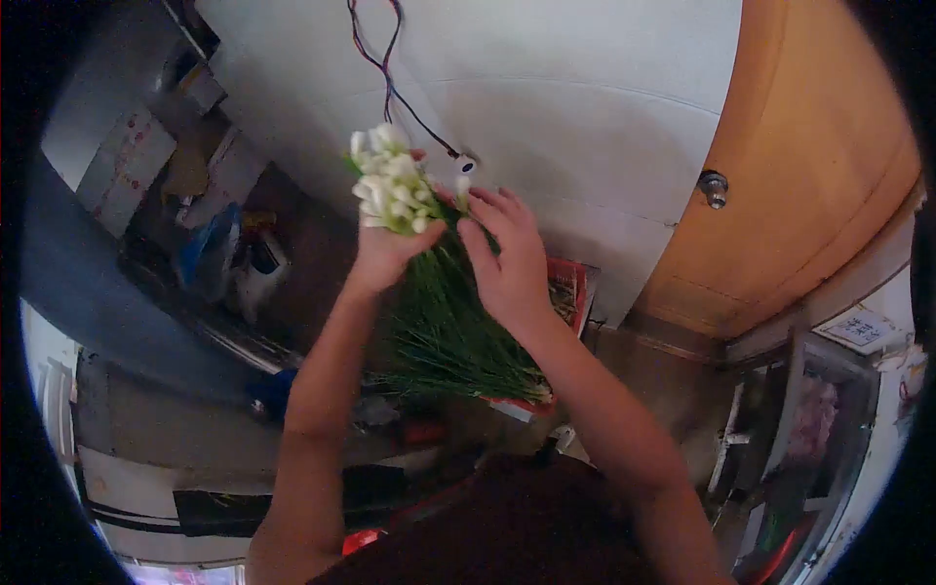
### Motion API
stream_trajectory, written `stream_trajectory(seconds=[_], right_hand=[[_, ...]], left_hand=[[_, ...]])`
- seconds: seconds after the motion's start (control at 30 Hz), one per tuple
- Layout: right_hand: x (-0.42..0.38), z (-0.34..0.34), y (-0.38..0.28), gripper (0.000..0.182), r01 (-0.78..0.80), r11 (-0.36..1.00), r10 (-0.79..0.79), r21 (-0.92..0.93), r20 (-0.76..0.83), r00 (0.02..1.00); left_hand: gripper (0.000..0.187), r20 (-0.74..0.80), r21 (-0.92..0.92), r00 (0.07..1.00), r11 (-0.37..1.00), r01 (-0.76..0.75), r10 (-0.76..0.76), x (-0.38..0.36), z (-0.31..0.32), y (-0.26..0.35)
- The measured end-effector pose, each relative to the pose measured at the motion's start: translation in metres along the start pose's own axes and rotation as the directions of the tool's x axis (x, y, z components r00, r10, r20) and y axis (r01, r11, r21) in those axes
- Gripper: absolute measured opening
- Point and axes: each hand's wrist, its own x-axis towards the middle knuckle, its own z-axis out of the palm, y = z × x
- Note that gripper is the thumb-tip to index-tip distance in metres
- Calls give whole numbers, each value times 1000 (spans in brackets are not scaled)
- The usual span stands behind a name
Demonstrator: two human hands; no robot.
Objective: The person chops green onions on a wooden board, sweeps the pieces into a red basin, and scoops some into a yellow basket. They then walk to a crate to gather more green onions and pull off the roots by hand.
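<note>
A bunch of white flower buds [393, 188] on long green stems is in my left hand [392, 252], whose fingers wrap round it just below the buds. My right hand [504, 255] is at the right side of the bunch, its thumb and fingers close round a single white bud [462, 192]. Below the hands, many long green stems [453, 327] fan down over a red and white box [575, 292]. The lower part of the bunch merges with these stems, so its ends cannot be told apart.
Behind the hands stands a white wall panel [585, 49] with a dark cable [388, 73] hanging on it. An orange door [809, 127] with a metal knob [714, 189] is at the right. Bags and cardboard lie at the left, and a grey shelf [790, 429] stands at the lower right.
</note>
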Motion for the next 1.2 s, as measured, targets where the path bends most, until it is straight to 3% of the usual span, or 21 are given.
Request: stream_trajectory(seconds=[0.13,0.27,0.33,0.4,0.47,0.5,0.53,0.6,0.67,0.73,0.8,0.83,0.87,0.9,0.93,0.97,1.0,1.03,1.1,1.13,1.2], right_hand=[[16,7,-8,35,-108,969,109,220,9,994],[19,27,-7,54,-29,873,48,487,-26,998],[22,29,-19,63,-29,806,60,591,-33,998],[42,5,-49,79,-34,752,-110,658,176,978],[49,-16,-86,75,-9,822,-134,569,209,969],[51,-21,-95,73,49,879,-177,474,230,957],[48,-13,-82,73,63,885,-185,461,225,957],[24,22,-31,69,-12,776,-123,630,169,978],[0,46,23,72,-386,734,213,558,351,912],[-23,62,41,81,-163,829,77,535,179,981],[-19,40,-6,83,-170,769,58,616,198,978],[-6,27,-21,85,-141,702,-5,699,203,979],[2,37,-2,82,-175,744,54,644,204,977],[-2,62,25,81,-239,775,145,585,203,968],[-23,89,40,84,-234,722,116,651,220,969],[-25,96,52,88,-183,687,51,704,204,978],[-20,67,31,93,-88,743,-74,664,212,974],[-19,54,18,100,-109,920,11,377,254,967],[6,34,32,111,-157,938,46,311,336,941],[11,23,3,115,-184,957,94,225,360,928],[8,-7,-14,118,-228,949,153,219,313,937]], left_hand=[[79,31,95,999,995,-36,34,-1,14,-2],[71,-30,128,998,991,-48,52,-7,18,-10],[75,-62,21,998,1000,14,-13,0,16,-2],[78,-28,62,992,991,-121,123,12,12,25],[78,-58,117,995,990,-75,82,6,17,64],[65,-59,231,989,966,-120,137,0,18,77],[65,-53,220,987,966,-136,151,-3,19,69],[50,-159,270,948,936,-227,276,-15,25,22],[40,-224,200,970,970,140,-94,-37,2,-94],[37,-157,178,986,984,-31,59,-40,18,-62],[37,-213,19,976,999,-45,48,-46,26,-22],[56,-74,90,997,996,8,-1,-48,12,-22],[56,-36,70,999,997,-30,33,-44,4,-62],[55,-94,351,995,937,2,33,-64,-18,-100],[55,-136,599,989,800,39,54,-98,-50,-138],[54,-150,791,979,611,34,141,-65,-41,-179],[54,-70,750,982,659,-64,176,-16,10,-180],[55,-3,691,993,718,-84,119,-24,1,-191],[56,132,602,991,793,-98,22,0,-19,-215],[57,189,551,982,825,-122,19,-1,-29,-215],[58,307,471,952,872,-135,-19,3,-32,-217]])
